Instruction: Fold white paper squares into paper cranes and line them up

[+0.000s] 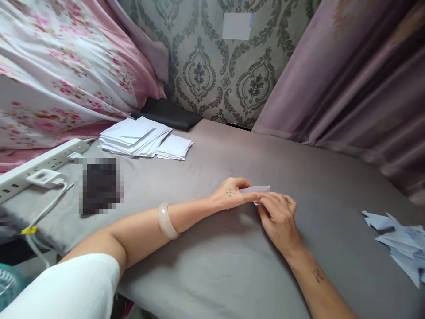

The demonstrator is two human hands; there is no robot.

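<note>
A grey cloth-covered surface [212,283] spans the middle and bottom of the frame. A stack of white paper [133,137] lies upper left; loose angular paper pieces [403,243] are heaped at the right edge. Near centre, the right hand [280,217] and left hand [230,193] both pinch a small paper piece [263,189].

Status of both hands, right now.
Left hand: closed, holding a small piece of white paper between thumb and fingers.
Right hand: closed on the same paper, fingers bent, fingertips partly hidden.
</note>
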